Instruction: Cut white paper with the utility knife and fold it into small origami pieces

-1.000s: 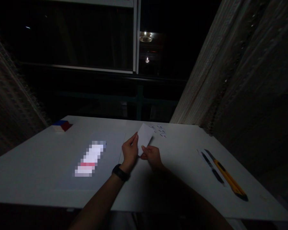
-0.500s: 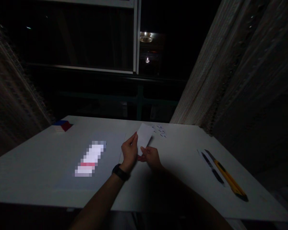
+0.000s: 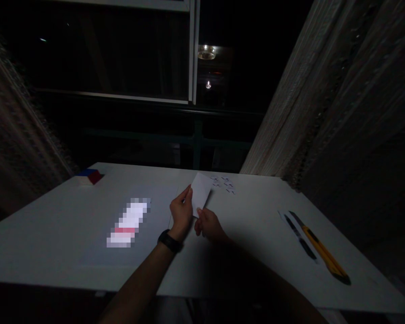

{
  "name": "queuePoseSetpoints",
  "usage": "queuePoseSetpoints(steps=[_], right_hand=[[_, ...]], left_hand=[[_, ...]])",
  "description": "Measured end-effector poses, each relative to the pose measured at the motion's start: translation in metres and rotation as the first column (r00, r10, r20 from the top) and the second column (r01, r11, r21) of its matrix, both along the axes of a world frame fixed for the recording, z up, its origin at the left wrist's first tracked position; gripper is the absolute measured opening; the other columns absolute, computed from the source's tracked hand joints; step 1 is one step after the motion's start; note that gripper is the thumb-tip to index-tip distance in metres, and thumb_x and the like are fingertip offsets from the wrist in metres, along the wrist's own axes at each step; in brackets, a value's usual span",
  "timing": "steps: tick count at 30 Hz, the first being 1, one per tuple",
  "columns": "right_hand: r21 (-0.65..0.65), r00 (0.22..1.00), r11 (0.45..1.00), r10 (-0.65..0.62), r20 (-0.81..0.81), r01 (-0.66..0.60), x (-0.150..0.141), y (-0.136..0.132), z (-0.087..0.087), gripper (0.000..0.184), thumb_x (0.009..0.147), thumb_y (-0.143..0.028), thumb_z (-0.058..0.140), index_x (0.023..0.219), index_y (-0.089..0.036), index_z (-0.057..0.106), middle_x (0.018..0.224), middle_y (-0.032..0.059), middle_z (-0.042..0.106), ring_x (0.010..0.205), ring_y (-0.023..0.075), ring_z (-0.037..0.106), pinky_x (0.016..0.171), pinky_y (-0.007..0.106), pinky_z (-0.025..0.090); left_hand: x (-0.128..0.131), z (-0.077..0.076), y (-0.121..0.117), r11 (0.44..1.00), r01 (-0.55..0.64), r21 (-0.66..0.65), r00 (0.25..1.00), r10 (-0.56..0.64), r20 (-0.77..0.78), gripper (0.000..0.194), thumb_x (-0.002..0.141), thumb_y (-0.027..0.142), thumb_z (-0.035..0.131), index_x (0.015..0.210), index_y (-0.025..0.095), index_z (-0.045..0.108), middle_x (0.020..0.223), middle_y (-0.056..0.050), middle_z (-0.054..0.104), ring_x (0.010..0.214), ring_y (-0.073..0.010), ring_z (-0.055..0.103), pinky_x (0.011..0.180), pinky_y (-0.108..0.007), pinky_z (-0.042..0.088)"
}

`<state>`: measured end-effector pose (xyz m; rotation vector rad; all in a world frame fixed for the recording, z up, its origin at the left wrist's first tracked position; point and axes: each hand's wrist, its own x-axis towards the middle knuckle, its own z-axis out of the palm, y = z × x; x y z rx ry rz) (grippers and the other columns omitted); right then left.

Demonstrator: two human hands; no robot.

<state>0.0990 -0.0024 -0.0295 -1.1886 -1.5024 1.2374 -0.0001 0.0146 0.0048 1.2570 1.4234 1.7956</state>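
Observation:
A small white sheet of paper [image 3: 201, 191] is held up over the middle of the table, tilted away from me. My left hand [image 3: 182, 211], with a black band on its wrist, pinches the paper along its left edge. At the lower right edge, my right hand [image 3: 209, 225] grips the paper between thumb and curled fingers. Just beyond the paper, several small paper pieces with dark marks [image 3: 228, 185] lie on the table. Left of my hands, a phone-shaped bright screen [image 3: 128, 222], blurred into blocks, rests on a larger white sheet [image 3: 94, 252].
A yellow utility knife [image 3: 320, 249] and a black pen [image 3: 300, 238] lie side by side on the right of the white table [image 3: 256, 198]. A blue, red and white block [image 3: 88, 177] sits at the far left corner. Curtains [image 3: 283, 90] hang on both sides of a dark window.
The paper has tilted slightly and shifted a little to the left. My right hand's fingers have curled in lower at its bottom edge. My left hand keeps its hold.

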Motion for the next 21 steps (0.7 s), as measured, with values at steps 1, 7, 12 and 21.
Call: queuePoseSetpoints(steps=[1, 7, 12, 21], right_hand=[[0.022, 0.999, 1.0, 0.011, 0.031, -0.012, 0.0, 0.0, 0.001, 0.042, 0.083, -0.06, 0.035, 0.071, -0.02, 0.044, 0.042, -0.0053, 0.053, 0.031, 0.009, 0.047, 0.035, 0.021, 0.035], [0.046, 0.996, 0.998, 0.048, 0.07, -0.051, -0.001, -0.003, 0.003, 0.041, 0.086, -0.057, 0.033, 0.068, -0.021, 0.043, 0.043, -0.0048, 0.054, 0.03, 0.0086, 0.046, 0.035, 0.021, 0.034], [0.037, 0.998, 0.999, -0.003, 0.068, 0.0, -0.002, -0.004, 0.003, 0.041, 0.086, -0.056, 0.033, 0.065, -0.022, 0.042, 0.036, -0.007, 0.047, 0.026, 0.0088, 0.041, 0.031, 0.02, 0.031], [-0.099, 0.935, 0.976, -0.213, -0.282, 0.192, 0.02, 0.015, 0.02, 0.043, 0.06, -0.057, 0.066, 0.059, -0.016, 0.052, 0.05, 0.0005, 0.058, 0.043, 0.0119, 0.055, 0.043, 0.023, 0.043]], left_hand=[[0.0, 0.001, 0.0, 1.0, -0.005, -0.002, 1.0, 0.005, -0.002, 0.033, 0.081, 0.035, 0.057, 0.106, 0.016, 0.066, 0.107, -0.009, 0.067, 0.1, -0.0223, 0.061, 0.087, -0.032, 0.046], [-0.002, 0.002, 0.001, 1.0, -0.024, -0.002, 1.0, 0.024, -0.019, 0.034, 0.081, 0.036, 0.056, 0.107, 0.015, 0.066, 0.106, -0.008, 0.067, 0.099, -0.0233, 0.062, 0.086, -0.033, 0.047], [-0.003, 0.001, 0.002, 1.0, -0.021, 0.0, 1.0, 0.021, -0.013, 0.034, 0.081, 0.036, 0.056, 0.107, 0.015, 0.066, 0.107, -0.008, 0.067, 0.1, -0.0236, 0.061, 0.086, -0.032, 0.047], [0.0, -0.001, 0.003, 0.991, 0.126, -0.052, 0.992, -0.128, -0.025, 0.035, 0.078, 0.037, 0.059, 0.105, 0.015, 0.067, 0.103, -0.009, 0.068, 0.093, -0.0229, 0.064, 0.082, -0.033, 0.048]])
